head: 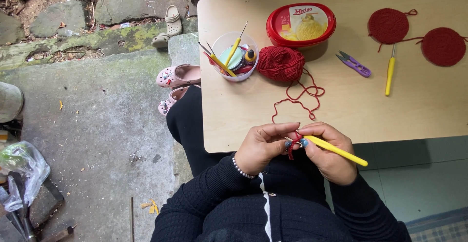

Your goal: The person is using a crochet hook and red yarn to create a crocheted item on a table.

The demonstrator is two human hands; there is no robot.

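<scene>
The person is sitting at the near edge of a light wooden tabletop (414, 110), hands working just off that edge above a black-clad lap. The right hand (331, 152) is gripping a yellow crochet hook (336, 150), fingers closed around its handle, the handle's far end pointing out to the right. The left hand (265, 147) is pinching a small bit of red crochet work (291, 147) between thumb and fingers, right at the hook's tip. A red yarn strand (302, 98) is running in loose loops from the hands up across the tabletop to a red yarn ball (281, 63).

Just left of the ball a clear plastic cup (229, 74) is holding more hooks and small tools (contents partly hidden). Behind the ball a red-lidded oval tub (301, 25) is sitting. Purple thread snips (354, 64) and a second yellow hook (389, 74) are lying further right, near two finished red crocheted circles (388, 25). Pink clogs (178, 75) are resting on the stone floor beside the table.
</scene>
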